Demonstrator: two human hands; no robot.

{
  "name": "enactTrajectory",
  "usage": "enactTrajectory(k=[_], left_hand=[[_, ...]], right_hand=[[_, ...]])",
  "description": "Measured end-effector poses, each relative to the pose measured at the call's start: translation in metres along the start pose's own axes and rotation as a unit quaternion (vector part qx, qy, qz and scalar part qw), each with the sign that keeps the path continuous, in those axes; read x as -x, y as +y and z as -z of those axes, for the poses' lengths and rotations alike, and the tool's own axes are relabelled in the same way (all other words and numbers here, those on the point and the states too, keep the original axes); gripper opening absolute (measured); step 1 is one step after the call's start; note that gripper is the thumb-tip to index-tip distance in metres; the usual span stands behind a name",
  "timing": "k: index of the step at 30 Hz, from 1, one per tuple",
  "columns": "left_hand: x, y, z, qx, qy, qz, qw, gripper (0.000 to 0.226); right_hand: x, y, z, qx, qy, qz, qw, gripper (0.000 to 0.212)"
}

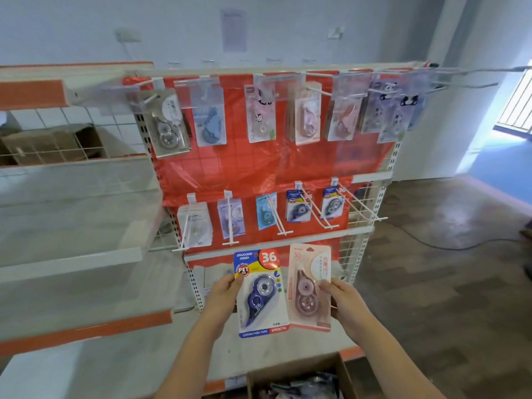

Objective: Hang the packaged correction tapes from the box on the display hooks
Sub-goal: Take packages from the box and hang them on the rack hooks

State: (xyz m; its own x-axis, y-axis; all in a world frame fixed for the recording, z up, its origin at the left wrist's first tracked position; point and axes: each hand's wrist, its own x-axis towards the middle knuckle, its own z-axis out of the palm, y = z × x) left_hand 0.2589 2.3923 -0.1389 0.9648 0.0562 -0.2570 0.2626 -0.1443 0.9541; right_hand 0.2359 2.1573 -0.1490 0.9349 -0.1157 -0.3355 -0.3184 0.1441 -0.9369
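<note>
Nearest to me, at the bottom edge, sits one open cardboard box (299, 381) with more wrapped packs heaped inside (too dark and jumbled for me to count).

Above it I hold two packs, one in each hand, side by side and upright, their edges just touching. My left hand (224, 295) pinches the left edge of the blue pack (260, 295), thumb on the front; its card shows a big "36" and "CORRECTION TAPE". My right hand (344, 300) grips the right edge of the pink pack (309, 289), fingers curled round its side. The hands are apart, with both packs between them, in front of the bottom shelf rail (276, 243).

Beyond the packs comes the lower row of hooks (230, 220) on the red backing (259, 165). I count six white hooks: five carry packs, from the white ones (195, 220) at the left to two blue-carded stacks at the right, like my blue pack, and the sixth hook (362, 205) at the far right is bare.

Farther up, the top row hangs under clear price holders (207, 90); I make out about seven groups of packs there, though the rightmost ones overlap and blur together.

To the left stand white shelves with orange edges (31, 93), and behind everything a pale wall (288, 30).
</note>
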Motion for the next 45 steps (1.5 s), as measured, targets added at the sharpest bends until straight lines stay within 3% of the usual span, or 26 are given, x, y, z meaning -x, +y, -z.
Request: enactTrajectory(k=[6, 19, 26, 32, 36, 45], left_hand=[[-0.01, 0.021, -0.028, 0.002, 0.016, -0.025, 1.0, 0.019], [-0.034, 0.064, -0.105, 0.041, 0.127, -0.073, 0.988, 0.022], [-0.044, 0.039, -0.169, 0.059, 0.087, -0.038, 0.994, 0.018], [-0.073, 0.008, -0.198, 0.054, 0.048, 0.051, 0.996, 0.021], [-0.107, -0.004, -0.206, 0.034, 0.045, 0.053, 0.997, 0.019], [-0.158, -0.006, -0.22, 0.097, 0.068, 0.039, 0.992, 0.017]], right_hand=[[-0.016, -0.025, 0.021, -0.011, -0.025, 0.034, 0.999, 0.015], [-0.077, -0.08, 0.094, -0.042, -0.075, 0.066, 0.994, 0.018], [-0.103, -0.061, 0.158, -0.052, -0.049, 0.015, 0.997, 0.015], [-0.113, -0.032, 0.192, -0.051, -0.002, -0.043, 0.998, 0.016], [-0.121, -0.015, 0.2, -0.035, 0.033, -0.085, 0.995, 0.021], [-0.14, -0.004, 0.19, -0.028, 0.06, -0.122, 0.99, 0.016]])
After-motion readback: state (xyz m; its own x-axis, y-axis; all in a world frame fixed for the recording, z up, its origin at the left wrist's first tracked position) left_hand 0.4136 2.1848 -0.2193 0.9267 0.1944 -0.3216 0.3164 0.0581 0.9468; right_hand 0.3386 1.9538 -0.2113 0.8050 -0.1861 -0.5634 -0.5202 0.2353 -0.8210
